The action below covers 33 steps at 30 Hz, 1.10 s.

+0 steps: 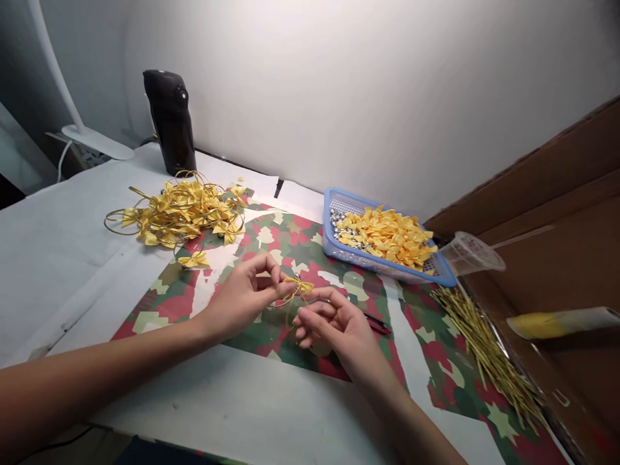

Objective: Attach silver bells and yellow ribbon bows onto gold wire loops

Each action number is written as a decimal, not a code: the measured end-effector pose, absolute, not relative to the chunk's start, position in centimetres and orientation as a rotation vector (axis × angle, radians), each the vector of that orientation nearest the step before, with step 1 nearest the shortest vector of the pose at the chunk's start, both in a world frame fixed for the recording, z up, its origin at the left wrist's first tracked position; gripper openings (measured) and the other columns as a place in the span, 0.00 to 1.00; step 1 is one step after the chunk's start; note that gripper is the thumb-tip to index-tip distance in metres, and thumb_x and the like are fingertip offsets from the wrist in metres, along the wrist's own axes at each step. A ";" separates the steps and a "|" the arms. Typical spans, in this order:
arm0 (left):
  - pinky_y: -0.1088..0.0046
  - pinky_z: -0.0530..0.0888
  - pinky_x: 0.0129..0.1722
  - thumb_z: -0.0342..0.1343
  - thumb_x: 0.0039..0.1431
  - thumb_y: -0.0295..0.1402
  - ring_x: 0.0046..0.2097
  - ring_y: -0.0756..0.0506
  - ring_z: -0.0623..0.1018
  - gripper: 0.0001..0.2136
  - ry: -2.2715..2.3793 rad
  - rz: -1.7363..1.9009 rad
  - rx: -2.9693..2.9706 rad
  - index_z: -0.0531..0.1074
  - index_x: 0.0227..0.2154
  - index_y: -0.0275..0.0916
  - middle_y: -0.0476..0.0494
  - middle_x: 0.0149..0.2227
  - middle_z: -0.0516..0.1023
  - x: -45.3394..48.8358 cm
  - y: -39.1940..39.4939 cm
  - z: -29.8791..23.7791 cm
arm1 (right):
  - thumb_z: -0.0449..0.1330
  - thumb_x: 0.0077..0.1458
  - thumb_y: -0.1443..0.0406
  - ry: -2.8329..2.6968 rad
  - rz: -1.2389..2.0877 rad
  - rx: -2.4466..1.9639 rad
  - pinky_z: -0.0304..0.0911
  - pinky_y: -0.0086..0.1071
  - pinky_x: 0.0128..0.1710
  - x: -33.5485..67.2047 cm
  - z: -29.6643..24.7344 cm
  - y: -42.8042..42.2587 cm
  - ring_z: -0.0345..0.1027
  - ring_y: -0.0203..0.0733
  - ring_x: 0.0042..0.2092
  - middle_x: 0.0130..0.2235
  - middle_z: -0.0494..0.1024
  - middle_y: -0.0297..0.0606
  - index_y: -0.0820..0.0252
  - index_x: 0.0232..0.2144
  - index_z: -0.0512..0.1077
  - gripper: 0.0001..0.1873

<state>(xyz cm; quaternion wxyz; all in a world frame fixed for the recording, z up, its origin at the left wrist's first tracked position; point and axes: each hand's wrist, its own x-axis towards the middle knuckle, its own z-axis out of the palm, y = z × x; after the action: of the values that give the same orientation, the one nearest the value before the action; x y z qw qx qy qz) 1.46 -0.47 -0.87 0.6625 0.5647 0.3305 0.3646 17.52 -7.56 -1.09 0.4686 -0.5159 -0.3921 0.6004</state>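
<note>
Over the patterned sheet, my left hand (247,284) pinches a small yellow ribbon bow (305,287) between thumb and fingertips. A silver bead (297,276) shows at the bow's middle. Close beside it on the right, my right hand (341,326) has its fingers curled and its thumb pressed toward the index finger, on a thin gold cord (289,315) that loops down from the bow. My fingers hide part of the cord. Farther left lies a pile of yellow bows on gold cord loops (186,210), with one bow (194,259) at its near edge.
A blue basket (382,263) holds yellow bows (387,236) and silver beads (338,219). Right of it are a see-through plastic cup (472,252) and a bundle of gold cords (489,355). A pen (378,323) lies behind my right hand. A black bottle (172,126) and white lamp (99,142) stand at back left.
</note>
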 end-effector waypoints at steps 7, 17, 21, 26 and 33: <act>0.76 0.67 0.31 0.59 0.54 0.33 0.29 0.52 0.71 0.14 0.775 0.845 1.321 0.58 0.22 0.39 0.55 0.25 0.67 1.5 -0.6 -1.0 | 0.59 0.56 0.57 -1.267 1.006 -1.417 0.58 0.25 0.21 17.2 -0.8 -8.2 0.60 0.32 0.22 0.22 0.68 0.29 0.59 0.31 0.72 0.11; 0.78 0.65 0.28 0.60 0.52 0.31 0.26 0.54 0.66 0.15 0.748 0.813 1.271 0.57 0.20 0.38 0.55 0.24 0.65 1.7 -0.8 -0.6 | 0.52 0.59 0.69 -1.779 0.525 -1.398 0.50 0.26 0.19 16.9 -1.4 -8.5 0.52 0.32 0.20 0.20 0.63 0.29 0.60 0.32 0.70 0.07; 0.78 0.65 0.27 0.60 0.53 0.33 0.26 0.54 0.67 0.15 0.712 0.800 1.265 0.58 0.20 0.39 0.55 0.24 0.65 1.7 -1.0 -0.8 | 0.50 0.59 0.69 -1.833 0.530 -1.350 0.51 0.26 0.20 16.8 -1.6 -8.4 0.54 0.33 0.21 0.22 0.66 0.31 0.59 0.32 0.69 0.08; 0.77 0.67 0.29 0.59 0.54 0.34 0.28 0.53 0.69 0.15 0.665 0.774 1.264 0.59 0.21 0.38 0.55 0.24 0.66 1.6 -1.2 -1.0 | 0.50 0.60 0.68 -1.790 0.681 -1.351 0.49 0.26 0.20 16.7 -1.5 -8.5 0.52 0.33 0.21 0.21 0.61 0.28 0.58 0.32 0.67 0.07; 0.79 0.66 0.27 0.62 0.50 0.33 0.26 0.54 0.68 0.16 0.740 0.758 1.186 0.57 0.20 0.38 0.56 0.24 0.66 1.6 -0.8 -0.7 | 0.49 0.61 0.66 -1.788 0.713 -1.379 0.47 0.27 0.20 16.6 -1.7 -8.5 0.50 0.33 0.21 0.21 0.60 0.27 0.58 0.33 0.66 0.07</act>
<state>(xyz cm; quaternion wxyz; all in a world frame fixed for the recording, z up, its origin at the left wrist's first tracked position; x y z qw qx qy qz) 1.63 -0.85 -0.67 0.7003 0.5325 0.3320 0.3402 16.64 -8.48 -1.71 0.3774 -0.5394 -0.6992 0.2788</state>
